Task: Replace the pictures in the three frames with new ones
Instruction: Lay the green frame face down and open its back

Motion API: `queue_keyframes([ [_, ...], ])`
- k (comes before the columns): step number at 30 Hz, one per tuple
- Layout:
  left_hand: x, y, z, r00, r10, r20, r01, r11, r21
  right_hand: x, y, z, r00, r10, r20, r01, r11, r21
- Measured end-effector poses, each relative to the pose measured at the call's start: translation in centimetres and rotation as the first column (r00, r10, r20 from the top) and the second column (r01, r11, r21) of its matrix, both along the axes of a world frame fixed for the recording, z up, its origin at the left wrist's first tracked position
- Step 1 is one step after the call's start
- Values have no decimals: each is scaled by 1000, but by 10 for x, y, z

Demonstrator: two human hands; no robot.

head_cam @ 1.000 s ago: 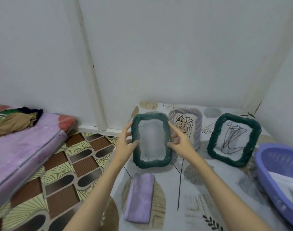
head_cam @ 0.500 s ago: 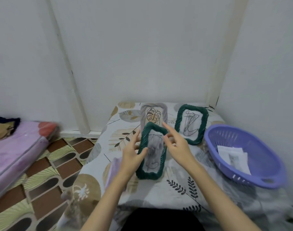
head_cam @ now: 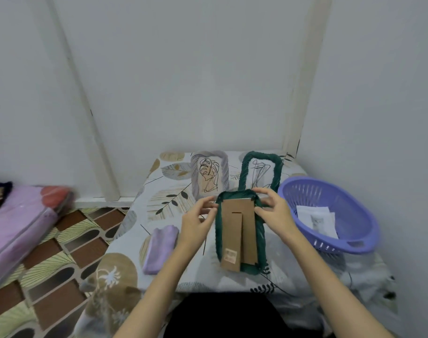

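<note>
Both hands, left [head_cam: 194,219] and right [head_cam: 272,211], grip the top corners of the green frame [head_cam: 260,237], which lies face down on the surface [head_cam: 293,264], cardboard back [head_cam: 237,235] up.

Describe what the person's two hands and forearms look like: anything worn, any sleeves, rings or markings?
Both forearms are bare, with no sleeves in view. The left hand and right hand wear no gloves; no rings, watch, bracelets or markings are visible. Fingernails look short, without obvious polish.
</note>
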State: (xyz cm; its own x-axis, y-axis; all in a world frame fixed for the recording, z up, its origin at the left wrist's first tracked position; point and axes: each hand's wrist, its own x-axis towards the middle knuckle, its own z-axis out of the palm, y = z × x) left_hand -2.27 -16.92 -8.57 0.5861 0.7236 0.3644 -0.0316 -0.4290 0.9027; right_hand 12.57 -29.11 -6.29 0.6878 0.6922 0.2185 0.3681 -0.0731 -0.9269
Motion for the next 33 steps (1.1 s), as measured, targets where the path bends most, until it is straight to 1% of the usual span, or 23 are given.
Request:
queue_keyframes([
  [2,3,13,-5,995,52,-80,-53,998,-15,9,-1,-8,999,28,-30,-27,999,22],
  [4,8,24,-13,984,25,-178,-37,997,-62,15,1,-12,997,46,-54,-44,999,30],
  [5,10,28,-15,979,-12,-202,-10,995,-104,17,3,-14,997,50,-61,-48,998,35],
  [7,17,33,-16,978,-73,-197,39,985,-170,21,8,-16,997,45,-68,-43,999,33],
  [9,24,37,-16,979,-73,-191,42,986,-162,21,13,-16,996,41,-73,-39,999,20],
  [12,30,43,-16,979,-43,-199,25,996,-88,17,20,-18,998,30,-56,-30,1000,-9],
  [15,30,48,-16,984,6,-179,-11,1000,-25,13,27,-24,1000,4,-23,-4,1000,4],
  [22,25,57,-28,984,108,-141,-96,991,92,10,45,-35,992,-47,-113,51,998,35],
  [26,28,60,-35,978,182,-104,-176,982,62,12,58,-38,986,-77,-148,84,996,42],
  [30,35,67,-42,962,243,-124,-245,969,0,16,69,-43,979,-80,-187,90,995,46],
  [33,39,72,-49,953,270,-138,-279,959,-46,19,76,-53,980,-41,-193,37,999,-23],
])
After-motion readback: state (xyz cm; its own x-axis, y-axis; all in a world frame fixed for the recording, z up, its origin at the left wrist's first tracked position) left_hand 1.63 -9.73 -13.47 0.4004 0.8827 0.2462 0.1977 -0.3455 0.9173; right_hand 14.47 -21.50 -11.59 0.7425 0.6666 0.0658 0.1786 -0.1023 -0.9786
